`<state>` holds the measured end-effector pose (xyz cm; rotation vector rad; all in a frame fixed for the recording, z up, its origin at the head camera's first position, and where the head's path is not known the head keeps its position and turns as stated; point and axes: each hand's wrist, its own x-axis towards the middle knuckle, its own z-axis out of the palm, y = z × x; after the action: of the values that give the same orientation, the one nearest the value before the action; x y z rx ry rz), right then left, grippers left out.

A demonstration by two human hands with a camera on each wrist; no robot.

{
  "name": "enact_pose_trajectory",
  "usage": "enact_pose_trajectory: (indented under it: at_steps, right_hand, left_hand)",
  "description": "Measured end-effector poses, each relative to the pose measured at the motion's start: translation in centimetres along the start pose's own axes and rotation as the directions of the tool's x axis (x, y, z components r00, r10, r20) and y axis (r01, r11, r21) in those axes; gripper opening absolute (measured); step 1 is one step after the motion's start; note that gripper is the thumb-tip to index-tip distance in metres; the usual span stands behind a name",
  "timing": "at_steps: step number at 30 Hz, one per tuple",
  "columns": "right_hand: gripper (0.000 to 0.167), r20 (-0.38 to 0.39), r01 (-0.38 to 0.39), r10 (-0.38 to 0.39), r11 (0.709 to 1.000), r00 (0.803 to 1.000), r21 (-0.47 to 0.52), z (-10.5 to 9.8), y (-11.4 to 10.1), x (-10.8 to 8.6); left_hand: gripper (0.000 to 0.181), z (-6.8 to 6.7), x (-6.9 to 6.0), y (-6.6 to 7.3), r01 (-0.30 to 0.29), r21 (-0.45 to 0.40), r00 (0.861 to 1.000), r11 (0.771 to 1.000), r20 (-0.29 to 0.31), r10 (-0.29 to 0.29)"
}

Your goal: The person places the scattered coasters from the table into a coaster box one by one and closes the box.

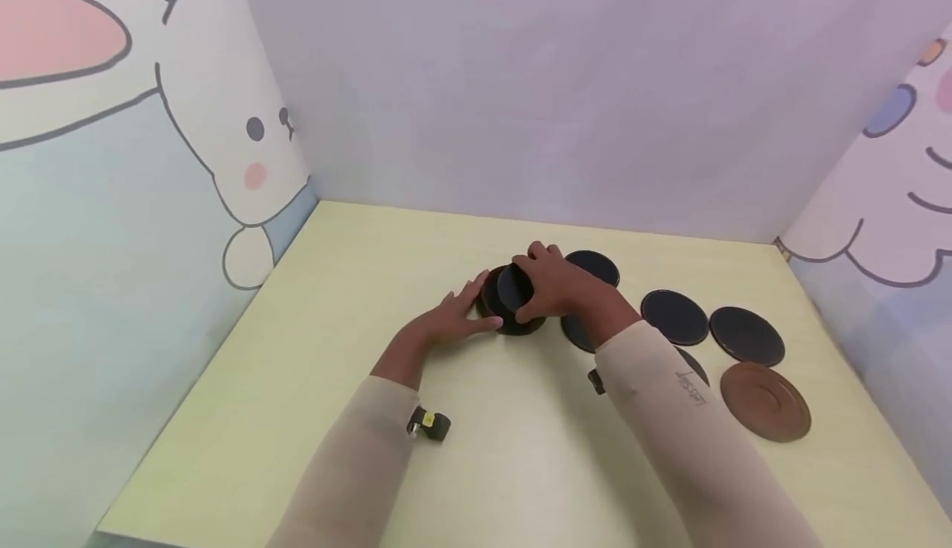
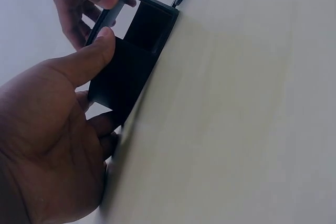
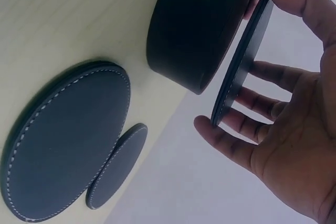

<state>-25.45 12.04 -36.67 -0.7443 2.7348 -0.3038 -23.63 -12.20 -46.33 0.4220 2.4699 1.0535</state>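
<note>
A round black coaster holder [image 1: 488, 300] with an upright wall and a gap in its side stands on the table. My left hand [image 1: 449, 321] grips it from the left, its thumb on the wall [image 2: 118, 77] and the fingers on the far side. Above the holder's open top, my right hand [image 1: 554, 283] pinches a round black coaster [image 1: 513, 287] by its edge between thumb and fingers. In the right wrist view this stitched coaster [image 3: 242, 59] is tilted and stands apart from the holder [image 3: 191, 32]. The holder's inside is mostly hidden.
Several black coasters [image 1: 674, 316] lie flat on the right half of the pale table [image 1: 357, 283], some partly behind my right arm. A brown disc [image 1: 764, 402] with a ring mark lies nearest the right edge. Walls enclose the back and sides.
</note>
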Motion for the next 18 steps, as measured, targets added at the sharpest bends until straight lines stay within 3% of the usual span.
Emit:
enact_pose_trajectory:
  at_steps: [10,18]
  right_hand:
    - [0.092,0.013,0.105,-0.105,0.994,0.994,0.017,0.5,-0.8,1.4]
    - [0.095,0.051,0.088,-0.089,0.996,0.995,0.028,0.7,-1.0,2.1]
  left_hand:
    - [0.107,-0.2,-0.1,-0.2,-0.03,0.019,1.0,0.999,0.003,0.03]
    - [0.111,-0.2,0.0,0.0,-0.047,0.01,0.999,0.999,0.006,0.047]
